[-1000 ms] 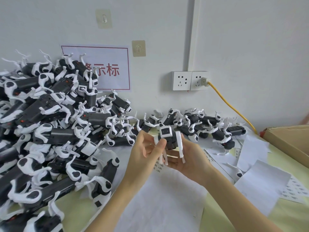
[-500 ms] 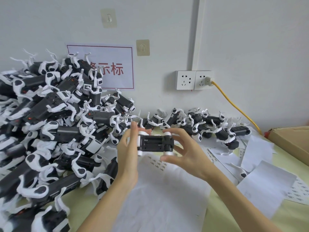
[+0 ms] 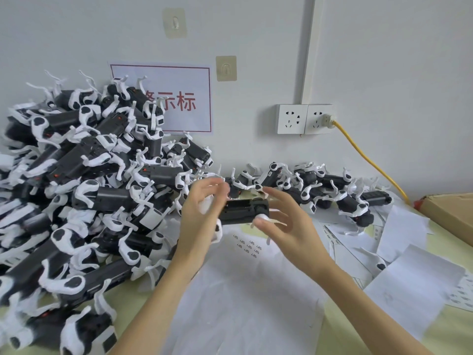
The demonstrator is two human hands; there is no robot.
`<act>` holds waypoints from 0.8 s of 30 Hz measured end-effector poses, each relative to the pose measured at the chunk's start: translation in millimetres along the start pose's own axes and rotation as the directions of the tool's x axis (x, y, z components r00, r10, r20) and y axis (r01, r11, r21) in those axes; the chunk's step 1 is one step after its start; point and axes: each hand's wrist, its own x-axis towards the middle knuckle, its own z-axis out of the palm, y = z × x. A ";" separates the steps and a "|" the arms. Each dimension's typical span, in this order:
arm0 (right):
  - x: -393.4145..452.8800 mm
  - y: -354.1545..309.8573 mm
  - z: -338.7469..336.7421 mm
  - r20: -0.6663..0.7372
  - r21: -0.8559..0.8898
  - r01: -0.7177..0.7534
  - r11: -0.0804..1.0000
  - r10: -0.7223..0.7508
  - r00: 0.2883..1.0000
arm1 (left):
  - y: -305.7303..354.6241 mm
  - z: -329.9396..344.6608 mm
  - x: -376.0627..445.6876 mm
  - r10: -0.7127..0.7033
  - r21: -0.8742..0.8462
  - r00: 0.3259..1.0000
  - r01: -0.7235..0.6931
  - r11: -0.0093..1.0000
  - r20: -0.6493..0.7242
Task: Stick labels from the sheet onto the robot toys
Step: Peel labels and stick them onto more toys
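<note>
The robot toy [image 3: 243, 210] is up in the air between both hands, lying on its side, dark underside toward the camera, above the label sheet [image 3: 247, 245] on the table. The left hand [image 3: 198, 211] wraps the toy's left end, fingers curled over it but blurred, so how tight that hold is I cannot tell. The right hand [image 3: 284, 221] has its thumb tip pressed on the white hip joint at the toy's right end, the other fingers fanned out and loose behind it.

This looks like the orienting step: getting the flat face presented for a label. The next move calls for one hand to steady the toy alone while the other drops to the sheet, where a small cluster of printed labels shows just under the toy, and peels one off.

Against half a second ago the toy sits further right and lower, and the right hand has gone from cupping its end to fingers splayed. A second ago it stood upright with its face to the camera; now it is flipped lengthwise.

Outward: a big heap of toys [image 3: 76, 201] to the left, a smaller row [image 3: 320, 185] at the wall
</note>
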 end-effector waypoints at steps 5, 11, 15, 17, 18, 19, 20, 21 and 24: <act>4.1 -1.4 -4.1 -0.064 0.188 -0.187 0.964 0.202 0.977 | -6.2 -5.0 6.2 -0.003 0.096 0.986 -0.013 0.995 0.167; 3.7 30.9 -6.1 0.002 -0.288 -0.174 0.942 0.182 0.983 | -16.2 -8.3 9.7 0.076 0.096 0.990 -0.064 0.993 -0.119; -2.2 55.8 3.1 0.193 -0.671 -0.015 0.741 0.194 0.962 | -16.9 -9.4 8.6 0.261 0.289 0.956 -0.214 0.933 -0.136; -2.0 60.3 4.7 0.188 -0.657 0.012 0.754 0.149 0.971 | -17.6 -5.7 6.5 0.339 0.384 0.935 -0.276 0.881 -0.107; -1.4 61.4 4.1 0.176 -0.642 0.018 0.767 0.124 0.977 | -18.6 -3.5 5.7 0.392 0.434 0.916 -0.322 0.841 -0.081; -1.1 62.0 3.4 0.165 -0.634 0.022 0.773 0.107 0.981 | -20.3 -1.2 5.0 0.450 0.485 0.892 -0.375 0.790 -0.044; -1.1 62.0 2.5 0.156 -0.629 0.020 0.777 0.101 0.983 | -22.7 0.9 4.7 0.506 0.529 0.863 -0.429 0.732 0.000; -1.5 61.0 1.4 0.148 -0.624 0.011 0.781 0.103 0.984 | -25.6 2.4 4.8 0.549 0.568 0.835 -0.473 0.674 0.045; -1.1 54.9 -1.4 0.139 -0.610 -0.015 0.792 0.125 0.982 | -34.6 4.5 4.0 0.580 0.639 0.797 -0.536 0.552 0.167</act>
